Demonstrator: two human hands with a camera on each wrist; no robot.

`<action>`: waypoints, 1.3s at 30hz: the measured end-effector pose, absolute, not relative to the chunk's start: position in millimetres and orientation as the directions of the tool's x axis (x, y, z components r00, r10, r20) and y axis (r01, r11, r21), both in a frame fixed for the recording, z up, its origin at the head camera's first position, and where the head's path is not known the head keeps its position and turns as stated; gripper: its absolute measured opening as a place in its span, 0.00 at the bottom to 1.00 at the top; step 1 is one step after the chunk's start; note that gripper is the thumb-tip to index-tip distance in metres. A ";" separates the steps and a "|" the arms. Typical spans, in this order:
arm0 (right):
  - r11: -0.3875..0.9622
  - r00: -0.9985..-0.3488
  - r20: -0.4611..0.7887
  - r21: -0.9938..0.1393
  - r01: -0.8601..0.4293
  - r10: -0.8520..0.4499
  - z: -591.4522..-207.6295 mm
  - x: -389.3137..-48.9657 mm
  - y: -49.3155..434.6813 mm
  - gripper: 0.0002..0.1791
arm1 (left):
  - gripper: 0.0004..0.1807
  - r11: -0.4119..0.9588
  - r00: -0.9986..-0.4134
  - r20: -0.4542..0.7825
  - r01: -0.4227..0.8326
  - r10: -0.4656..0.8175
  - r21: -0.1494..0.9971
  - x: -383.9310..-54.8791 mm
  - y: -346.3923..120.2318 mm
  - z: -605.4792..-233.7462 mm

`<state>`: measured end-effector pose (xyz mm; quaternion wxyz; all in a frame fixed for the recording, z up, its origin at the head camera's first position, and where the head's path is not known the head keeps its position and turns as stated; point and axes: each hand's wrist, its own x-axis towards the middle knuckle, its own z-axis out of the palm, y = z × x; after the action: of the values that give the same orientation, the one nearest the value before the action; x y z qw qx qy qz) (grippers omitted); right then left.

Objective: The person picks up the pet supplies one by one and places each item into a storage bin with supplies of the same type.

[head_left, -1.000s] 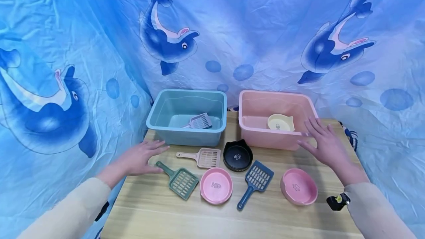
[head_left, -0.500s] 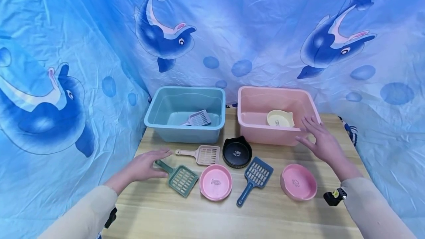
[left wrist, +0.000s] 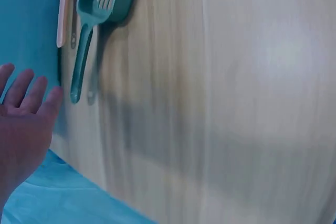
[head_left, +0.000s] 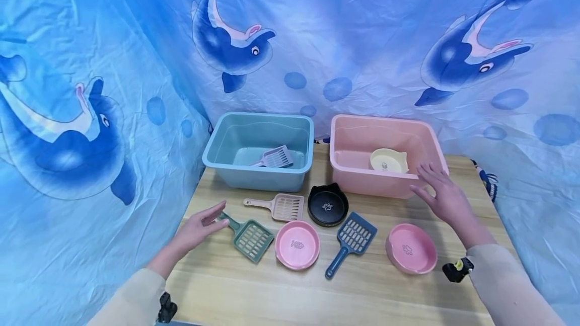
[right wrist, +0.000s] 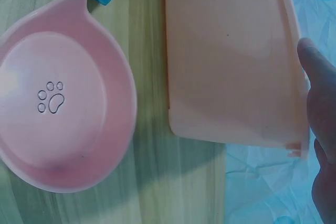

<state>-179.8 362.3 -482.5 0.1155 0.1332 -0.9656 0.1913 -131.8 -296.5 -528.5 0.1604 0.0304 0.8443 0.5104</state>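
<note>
You face a green scoop (left wrist: 89, 19), a pink tub (head_left: 371, 184), a teal tub (head_left: 263, 180), a black bowl (head_left: 328, 216) with a pale paw print (head_left: 328, 207), and blue sheeting (head_left: 385, 59) patterned with dolphins (head_left: 222, 39).

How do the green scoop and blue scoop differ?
The green scoop points its handle far-left; the blue scoop points its handle toward the near edge. The green scoop sits beside the left hand; the blue scoop is farther off. Both lie on the table, with slotted heads.
</note>
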 end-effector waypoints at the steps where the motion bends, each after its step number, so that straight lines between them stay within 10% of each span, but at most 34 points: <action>1: 0.893 -0.937 0.279 -0.335 -0.300 -0.210 -484.1 -179.3 363.2 0.37 | 0.41 0.447 -0.947 -0.254 -0.145 0.195 0.883 -131.1 -295.2 -530.4; 15: 0.902 -0.891 0.425 -0.303 -0.307 -0.160 -492.5 -179.0 362.1 0.28 | 0.40 -0.045 -0.933 -0.346 -0.352 0.103 0.935 -121.2 -298.4 -549.8; 39: 0.912 -0.833 0.531 -0.247 -0.327 -0.154 -495.0 -187.9 358.4 0.28 | 0.39 -0.360 -0.867 -0.498 -0.465 0.001 0.809 -129.1 -298.9 -586.1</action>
<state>-187.9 358.4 -495.0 0.2591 0.1275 -0.9429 0.1661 -129.1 -298.9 -586.1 0.1460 -0.2122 0.5463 0.7970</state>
